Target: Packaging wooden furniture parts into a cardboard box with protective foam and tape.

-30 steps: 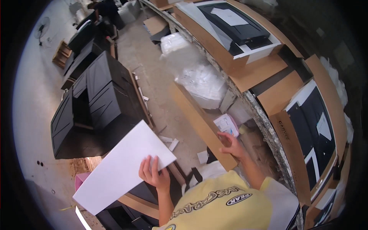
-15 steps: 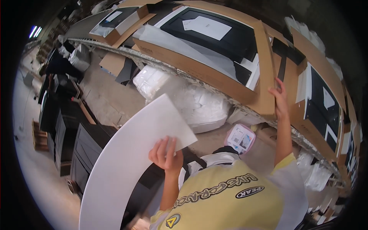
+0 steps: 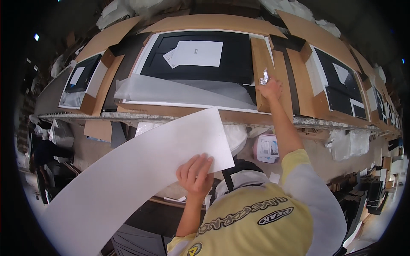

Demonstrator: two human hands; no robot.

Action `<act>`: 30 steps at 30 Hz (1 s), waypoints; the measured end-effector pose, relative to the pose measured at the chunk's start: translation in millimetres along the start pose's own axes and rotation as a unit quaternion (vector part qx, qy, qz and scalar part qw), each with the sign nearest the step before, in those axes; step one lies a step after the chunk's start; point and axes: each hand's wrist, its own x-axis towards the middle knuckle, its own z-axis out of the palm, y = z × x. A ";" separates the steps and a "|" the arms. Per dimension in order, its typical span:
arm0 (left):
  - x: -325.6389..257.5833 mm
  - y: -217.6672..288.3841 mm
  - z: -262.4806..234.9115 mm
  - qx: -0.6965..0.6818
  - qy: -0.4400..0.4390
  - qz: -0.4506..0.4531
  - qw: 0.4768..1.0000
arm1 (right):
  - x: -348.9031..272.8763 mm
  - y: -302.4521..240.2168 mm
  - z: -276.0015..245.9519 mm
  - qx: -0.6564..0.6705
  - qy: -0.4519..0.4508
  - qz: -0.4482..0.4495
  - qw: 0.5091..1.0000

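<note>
My left hand (image 3: 195, 174) grips the near edge of a long white foam sheet (image 3: 141, 170), fingers lying over its top face close to the right end. The sheet slants down to the lower left, in front of the table. My right hand (image 3: 271, 88) is closed at a small shiny clear packet (image 3: 264, 77), over the narrow brown cardboard strip (image 3: 261, 55) at the right end of an open carton (image 3: 171, 110). What the packet contains is too small to make out. Inside that carton lies a black panelled door (image 3: 153, 64), with white papers (image 3: 198, 53) and a translucent foam wrap (image 3: 183, 91).
More open cartons with black panels stand along the table, one at the left (image 3: 79, 79) and one at the right (image 3: 341, 85). Below the table edge are a pink-rimmed tub (image 3: 267, 148) and plastic-wrapped bundles (image 3: 350, 145). A person (image 3: 53, 151) is far left.
My view has swung round to face the table squarely. The foam sheet has tilted flatter. My right hand has moved from the cardboard's outer edge onto its top, where the shiny packet now shows.
</note>
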 end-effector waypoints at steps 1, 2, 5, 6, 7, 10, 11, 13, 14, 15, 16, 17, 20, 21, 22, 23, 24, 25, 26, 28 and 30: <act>6.8 -0.3 9.1 0.001 -0.002 -0.004 1.000 | 0.6 -4.8 6.3 -0.001 -0.005 -0.001 1.000; 16.2 -0.4 18.4 0.007 -0.005 -0.006 1.000 | 2.1 -12.7 12.9 -0.026 -0.004 -0.002 1.000; 46.0 4.1 39.0 -0.041 0.007 -0.030 0.999 | 18.4 -28.8 28.8 -0.090 -0.053 -0.038 0.994; 48.9 0.8 45.1 -0.039 0.020 -0.023 0.999 | 36.9 -17.4 67.9 -0.097 0.014 -0.190 0.977; 67.8 0.8 55.0 -0.080 -0.003 -0.024 0.996 | 67.6 28.3 96.5 -0.073 0.089 -0.292 0.949; 106.5 -6.8 86.1 -0.135 0.029 -0.015 0.990 | 111.9 79.6 96.9 -0.002 0.003 -0.376 0.927; 115.2 -6.0 91.7 -0.138 0.037 -0.026 0.989 | 97.4 67.4 88.8 -0.042 -0.011 -0.366 0.929; 132.5 2.8 105.3 -0.149 0.052 -0.018 0.987 | 104.7 67.7 68.9 -0.097 -0.054 -0.393 0.913; 142.8 3.1 118.0 -0.141 0.067 -0.002 0.988 | 98.8 52.9 45.5 0.211 -0.231 -0.344 0.885; 146.5 13.7 133.2 -0.137 0.074 -0.010 0.988 | 77.9 55.3 9.2 0.480 -0.388 -0.238 0.749; 150.7 18.1 147.3 -0.160 0.074 0.009 0.984 | 51.5 48.0 -24.4 0.688 -0.499 -0.094 0.518; 151.7 19.6 159.4 -0.184 0.068 0.029 0.980 | 14.0 28.7 -68.7 0.696 -0.500 -0.095 0.507; 142.7 32.9 193.4 -0.238 0.011 0.102 0.966 | -36.4 10.0 -118.1 0.685 -0.455 -0.105 0.558; 138.5 36.4 204.3 -0.242 0.008 0.098 0.965 | -41.0 6.8 -120.4 0.660 -0.414 -0.123 0.614; 133.0 41.0 214.5 -0.246 -0.013 0.127 0.961 | -44.5 3.2 -118.4 0.658 -0.411 -0.117 0.620; 125.2 43.4 223.1 -0.252 -0.034 0.157 0.954 | -47.7 -3.2 -113.1 0.584 -0.348 -0.134 0.721; 122.7 41.5 223.9 -0.265 -0.038 0.151 0.952 | -50.0 -2.6 -106.8 0.495 -0.280 -0.146 0.809; 125.9 36.6 220.5 -0.236 -0.090 0.156 0.955 | -42.2 0.6 -96.0 0.521 -0.278 -0.102 0.800; 129.1 29.8 217.3 -0.207 -0.142 0.163 0.954 | -34.1 7.0 -93.3 0.517 -0.283 -0.089 0.803; 152.5 1.6 187.0 -0.220 -0.168 0.144 0.950 | -10.8 37.5 -83.7 0.535 -0.223 -0.095 0.809; 167.2 -54.9 150.1 -0.151 -0.191 0.070 0.967 | -1.7 68.5 -86.4 0.487 -0.212 -0.092 0.842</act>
